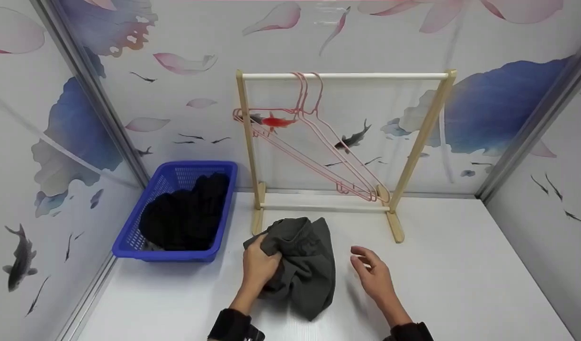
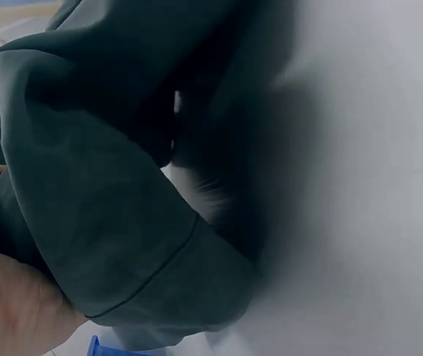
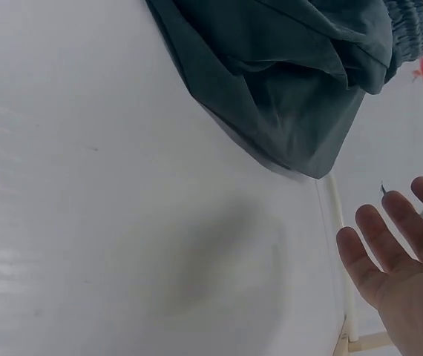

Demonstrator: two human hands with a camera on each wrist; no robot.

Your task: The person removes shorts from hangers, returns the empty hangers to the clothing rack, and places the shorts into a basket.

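Dark grey-green pants (image 1: pixel 299 272) are bunched up over the table, and a gathered elastic waistband (image 3: pixel 407 33) shows in the right wrist view. How long the legs are is hidden by the folds. My left hand (image 1: pixel 260 266) grips the cloth at its left side, with the fingertips partly covered by fabric. To the right of the pants, apart from them, my right hand (image 1: pixel 376 279) hovers with loosely bent fingers and holds nothing. In the right wrist view its fingers (image 3: pixel 378 233) are spread.
A blue plastic basket (image 1: pixel 162 256) with black clothes (image 1: pixel 183 215) stands at the left. Behind the pants is a wooden-sided rack (image 1: pixel 420 137) with a white top bar. Several pink hangers (image 1: pixel 318 128) hang toward its left half. Printed wall panels enclose the white table (image 1: pixel 460 265).
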